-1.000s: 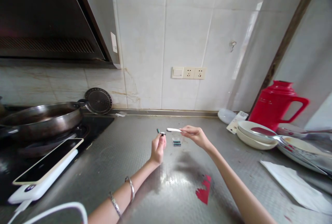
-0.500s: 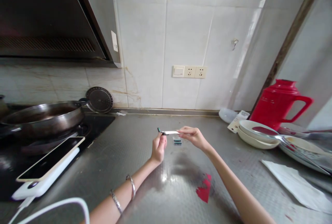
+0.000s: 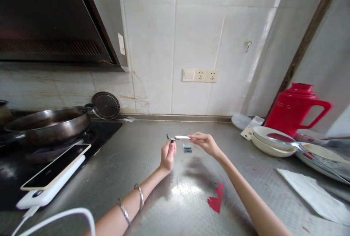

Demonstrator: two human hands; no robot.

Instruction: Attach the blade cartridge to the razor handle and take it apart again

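My right hand (image 3: 204,143) is closed in a pinch on one end of a slim white handle (image 3: 182,137), which lies almost level in the air. At the handle's other end, my left hand (image 3: 167,156) is closed, thumb up, around a small dark-and-silver piece (image 3: 172,140). I cannot tell whether the piece and the handle are joined. A short teal-green bit (image 3: 167,136) sticks up above the left fingers. Between the hands, on the counter, lies a small clear pack (image 3: 187,148) with teal-green strips in it.
A torn red scrap (image 3: 216,200) lies on the steel counter (image 3: 131,163). At left, a phone on a white power bank (image 3: 41,199) and a pan (image 3: 54,123) rest on the stove. Bowls (image 3: 270,148), a red thermos jug (image 3: 292,108) and a white napkin (image 3: 308,192) are at right.
The white handle and my right hand have shifted slightly up and right. More of the dark piece shows above my left hand, which has barely moved.
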